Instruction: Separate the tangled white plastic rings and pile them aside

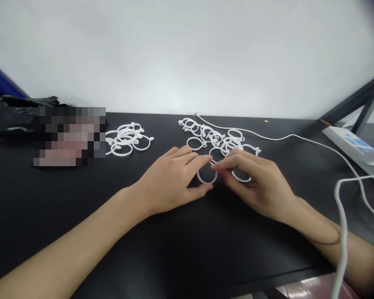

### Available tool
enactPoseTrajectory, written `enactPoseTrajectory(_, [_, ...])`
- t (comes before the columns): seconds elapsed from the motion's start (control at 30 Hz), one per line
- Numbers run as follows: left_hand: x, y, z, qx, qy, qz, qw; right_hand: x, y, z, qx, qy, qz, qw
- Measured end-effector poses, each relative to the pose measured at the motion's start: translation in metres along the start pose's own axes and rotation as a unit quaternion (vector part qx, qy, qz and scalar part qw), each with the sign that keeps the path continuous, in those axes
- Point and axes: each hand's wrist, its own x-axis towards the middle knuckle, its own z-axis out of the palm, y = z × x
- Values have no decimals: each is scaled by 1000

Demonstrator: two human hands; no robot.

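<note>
In the head view, a white plastic curtain ring [207, 183] is held upright or slightly tilted just over the black table. My left hand [174, 178] has its thumb and forefinger around the ring's left side and edges. At the ring's upper right, my right hand [258, 182] pinches with thumb and forefinger; these fingertips hide that part of the ring. Just beyond my hands lies a loose heap of similar white rings [216, 139], several with small eyelets. Another ring [241, 180] shows partly behind my right fingers.
To the left lies a second pile of white rings [121, 154]. Beyond it are a black plastic bag [14, 116] and a blurred-out patch. A white cable [314, 146] crosses the right side, near a white and blue box [355, 145]. A pale wall [187, 58] stands behind the table [162, 249].
</note>
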Motion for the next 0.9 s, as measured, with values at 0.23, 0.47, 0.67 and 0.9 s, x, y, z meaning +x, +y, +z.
enactPoseTrajectory(0.23, [1,0,-1,5,-11,-24,1000,-1,3,2,-4,-1,16,1000])
enactPoseTrajectory(0.47, [2,1,-2,33,-12,-48,998,-1,7,1,-101,-4,90,991])
enactPoseTrajectory(0.67, [1,-17,-8,159,0,-131,979,2,20,-6,-232,-16,169,958])
enactPoseTrajectory(0.9, [-9,-51,-19,279,47,-238,929,4,38,-16,-266,-16,245,932])
